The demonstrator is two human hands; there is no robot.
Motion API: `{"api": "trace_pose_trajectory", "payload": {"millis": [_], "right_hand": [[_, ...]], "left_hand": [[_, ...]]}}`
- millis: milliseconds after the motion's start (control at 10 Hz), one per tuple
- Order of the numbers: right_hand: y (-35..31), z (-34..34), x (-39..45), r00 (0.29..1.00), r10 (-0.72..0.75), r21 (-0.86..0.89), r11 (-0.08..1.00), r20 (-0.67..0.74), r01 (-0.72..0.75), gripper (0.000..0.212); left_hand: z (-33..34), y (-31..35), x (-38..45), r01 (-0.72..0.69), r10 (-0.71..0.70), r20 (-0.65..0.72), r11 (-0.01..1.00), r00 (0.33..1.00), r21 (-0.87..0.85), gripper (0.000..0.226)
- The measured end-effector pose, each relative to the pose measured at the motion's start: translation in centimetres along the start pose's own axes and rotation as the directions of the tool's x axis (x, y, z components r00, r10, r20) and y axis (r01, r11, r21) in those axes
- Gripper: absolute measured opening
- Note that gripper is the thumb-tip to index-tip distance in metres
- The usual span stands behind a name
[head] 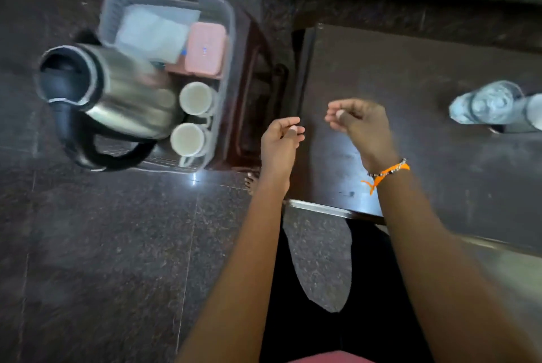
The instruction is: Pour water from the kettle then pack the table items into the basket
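Note:
A grey plastic basket stands at the upper left on a low wooden stand. In it lie a steel kettle with a black handle, tipped on its side, two white cups, a pink box and a white folded cloth. My left hand hovers at the dark table's left edge, fingers loosely curled, holding nothing. My right hand, an orange thread at its wrist, is over the table with fingers apart and empty. A clear glass stands on the table at the right.
The dark table has a metal-trimmed front edge. Dark granite floor tiles fill the left and bottom. A wooden stand sits between basket and table. My dark-clothed legs are below the arms.

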State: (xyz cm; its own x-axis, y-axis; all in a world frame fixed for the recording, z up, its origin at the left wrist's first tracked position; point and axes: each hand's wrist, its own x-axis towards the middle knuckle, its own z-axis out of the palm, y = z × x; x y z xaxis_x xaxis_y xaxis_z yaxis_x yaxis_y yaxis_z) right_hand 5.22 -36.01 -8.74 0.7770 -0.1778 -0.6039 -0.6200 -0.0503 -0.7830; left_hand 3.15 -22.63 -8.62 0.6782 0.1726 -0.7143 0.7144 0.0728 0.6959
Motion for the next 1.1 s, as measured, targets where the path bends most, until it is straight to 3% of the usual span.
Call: {"api": "trace_pose_trajectory", "payload": {"millis": [200,400,600,800,1000,1100], "right_hand": [[5.1,-14.3,-1.6,0.984,0.090,-0.018,0.995,-0.155,-0.094,0.024],[8.5,-26.8,0.3,0.917,0.098,-0.042,0.991,-0.386,-0.124,0.025],[9.7,-33.8,3.5,0.828,0.081,-0.133,0.974,-0.555,-0.184,0.036],[9.5,-35.6,6.2,0.863,0.031,-0.242,0.954,-0.505,-0.176,0.055],[9.0,-36.1,6.5,0.891,0.065,-0.247,0.949,-0.449,-0.194,0.054],[8.4,-36.3,5.4,0.889,0.036,-0.276,0.944,-0.456,-0.180,0.048]], "left_hand": [[12.4,-3.3,-3.4,0.026,-0.041,0.124,0.992,0.991,0.120,0.021],[23.6,-5.0,-4.1,-0.012,-0.074,0.273,0.954,0.959,0.299,0.024],[30.7,-4.7,-2.6,-0.074,-0.096,0.343,0.889,0.934,0.452,0.048],[33.5,-4.8,-1.3,-0.085,-0.148,0.332,0.799,0.932,0.595,0.064],[33.4,-4.1,-1.1,-0.111,-0.193,0.398,0.773,0.897,0.625,0.065],[32.4,-3.5,-2.3,-0.144,-0.126,0.377,0.778,0.918,0.611,0.063]]}}
